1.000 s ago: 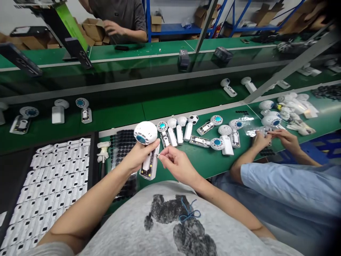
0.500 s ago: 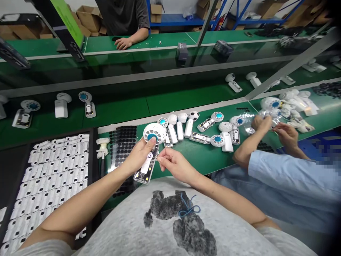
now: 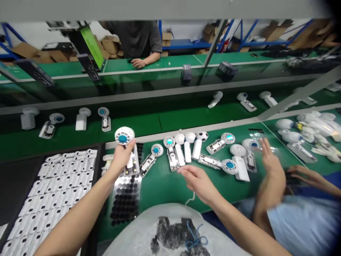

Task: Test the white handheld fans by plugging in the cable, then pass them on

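In my left hand (image 3: 121,156), a white handheld fan (image 3: 124,136) is gripped with its round blue-centred head up. Its handle shows a bare circuit board, and it is above a sheet of black round pads (image 3: 125,202). My right hand (image 3: 197,179) is closed in a pinch in front of the row of fans, with a white cord (image 3: 190,200) trailing from beneath its curled fingers. Between my hands lies another open-handled fan (image 3: 149,164). Near my right fingertips rests an open-handled fan (image 3: 173,160), beside several closed white fans (image 3: 188,151) and one with a football-patterned head (image 3: 201,136).
A black tray (image 3: 96,170) of white casings stands at left. Fans (image 3: 106,122) sit on the green strip behind the bench. At right, a co-worker's hand (image 3: 271,160) reaches across near a pile of white fans (image 3: 317,124). Another person's hand (image 3: 139,63) rests on the far bench.
My left hand has carried the fan left and away from my right hand, over the black pads. The view has tilted up, and the co-worker's hands at right have moved apart.
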The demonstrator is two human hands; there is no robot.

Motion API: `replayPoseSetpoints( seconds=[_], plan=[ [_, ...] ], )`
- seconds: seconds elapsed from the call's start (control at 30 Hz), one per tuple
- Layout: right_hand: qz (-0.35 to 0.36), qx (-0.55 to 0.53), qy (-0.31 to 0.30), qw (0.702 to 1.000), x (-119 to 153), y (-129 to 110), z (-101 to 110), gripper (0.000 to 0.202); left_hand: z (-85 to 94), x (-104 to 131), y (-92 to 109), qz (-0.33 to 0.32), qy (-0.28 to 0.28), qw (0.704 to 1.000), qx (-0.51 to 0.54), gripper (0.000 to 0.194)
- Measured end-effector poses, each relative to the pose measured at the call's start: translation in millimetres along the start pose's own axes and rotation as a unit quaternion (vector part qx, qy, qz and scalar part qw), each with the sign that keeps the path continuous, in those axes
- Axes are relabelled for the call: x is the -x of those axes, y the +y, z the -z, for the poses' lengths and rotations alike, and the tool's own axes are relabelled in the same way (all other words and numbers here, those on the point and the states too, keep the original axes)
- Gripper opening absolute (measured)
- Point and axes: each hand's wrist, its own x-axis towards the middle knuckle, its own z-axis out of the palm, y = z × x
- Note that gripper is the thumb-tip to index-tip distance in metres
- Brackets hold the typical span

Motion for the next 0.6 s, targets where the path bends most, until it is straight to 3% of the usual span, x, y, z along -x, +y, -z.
replayPoseSetpoints(
  seconds=[0.03,0.1,0.17,0.27,0.33,0.4,0.5,0.6],
  plan=[
    [0.001,-0.007,0.011,1.0,-4,-1,9,0.035,2.8,-18,-1,0.004,0.021,1.0,0.003,0.037],
    [0.02,0.016,0.017,1.0,-12,-3,21,0.039,-2.7,-54,-3,0.014,0.006,1.0,0.01,0.038],
    [0.039,0.055,0.013,0.998,-21,-5,23,0.038,-24.2,-86,-5,0.023,-0.026,0.999,0.009,0.035],
    [0.038,0.072,0.007,0.997,-32,-5,17,0.037,-71.5,-129,-9,0.021,-0.037,0.999,0.003,0.028],
    [0.026,0.067,0.008,0.997,-38,-4,15,0.037,-96.8,-155,-11,0.027,-0.021,0.999,-0.009,0.027],
    [0.009,0.063,0.011,0.998,-42,-3,16,0.038,-105.9,-178,-11,0.032,0.018,0.999,-0.025,0.03],
    [-0.026,0.059,0.007,0.998,-47,-2,22,0.04,-83.1,-209,-8,0.036,0.108,0.992,-0.052,0.04],
    [-0.064,0.043,0.01,0.997,-51,0,25,0.042,-32.2,-235,-6,0.059,0.208,0.974,-0.07,0.05]
  ],
)
